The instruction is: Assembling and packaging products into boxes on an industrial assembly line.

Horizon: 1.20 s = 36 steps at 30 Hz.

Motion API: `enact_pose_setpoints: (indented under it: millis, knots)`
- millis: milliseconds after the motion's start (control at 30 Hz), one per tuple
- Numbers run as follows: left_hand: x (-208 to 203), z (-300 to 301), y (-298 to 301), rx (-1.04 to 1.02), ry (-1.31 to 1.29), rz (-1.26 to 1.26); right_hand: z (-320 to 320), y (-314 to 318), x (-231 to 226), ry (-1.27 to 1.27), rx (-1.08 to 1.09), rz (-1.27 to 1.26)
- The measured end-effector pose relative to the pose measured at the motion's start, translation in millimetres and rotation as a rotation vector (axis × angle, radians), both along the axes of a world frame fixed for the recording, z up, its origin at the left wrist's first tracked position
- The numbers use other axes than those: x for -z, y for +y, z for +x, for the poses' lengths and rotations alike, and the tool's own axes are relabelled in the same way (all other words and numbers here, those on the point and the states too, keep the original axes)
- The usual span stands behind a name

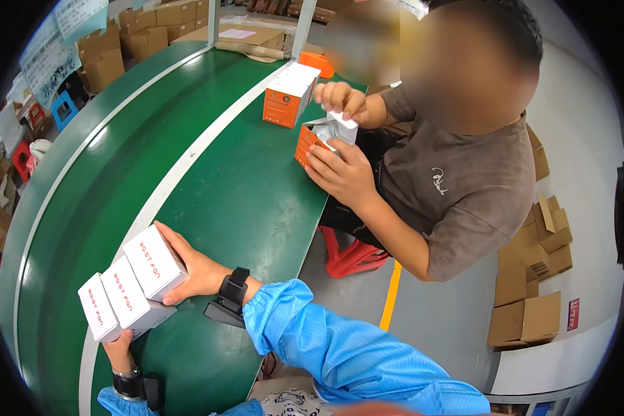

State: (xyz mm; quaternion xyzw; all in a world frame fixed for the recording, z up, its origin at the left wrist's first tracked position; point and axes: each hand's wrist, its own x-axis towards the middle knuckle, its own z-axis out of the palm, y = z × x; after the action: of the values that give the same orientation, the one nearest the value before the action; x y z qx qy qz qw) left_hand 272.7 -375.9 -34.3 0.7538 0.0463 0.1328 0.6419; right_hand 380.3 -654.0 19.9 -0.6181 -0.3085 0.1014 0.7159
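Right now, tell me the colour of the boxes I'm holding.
White boxes, shown best in the head view.

Red lettering (125, 294) on three white boxes (133, 290), barcoded labels (50, 67) upper left

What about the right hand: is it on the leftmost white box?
No, the right hand holds the rightmost white box, with the middle white box between it and the leftmost white box.

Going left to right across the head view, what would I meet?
Blue stool, white boxes, right hand, closed orange-and-white boxes, co-worker's red stool, cartons by the right wall.
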Motion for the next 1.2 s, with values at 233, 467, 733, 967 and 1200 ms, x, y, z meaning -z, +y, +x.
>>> enact_pose_setpoints:
  millis: [233, 467, 733, 967, 1200]
  knots:
    - [-9, 5, -10, -0.008, 0.011, -0.049, -5, -3, -1, 0.024, 0.032, 0.004]
    - [-10, 13, -15, 0.005, -0.03, -0.051, -4, 6, 4, 0.041, 0.066, 0.068]
    - [-17, 19, -20, 0.093, -0.15, -0.073, -16, 7, 2, 0.035, 0.147, 0.045]
    - [-38, 14, -34, 0.165, -0.191, -0.084, -20, 11, -2, -0.032, 0.173, -0.004]
    - [-42, 22, -26, 0.236, -0.267, -0.116, -25, 15, -1, -0.059, 0.203, -0.063]
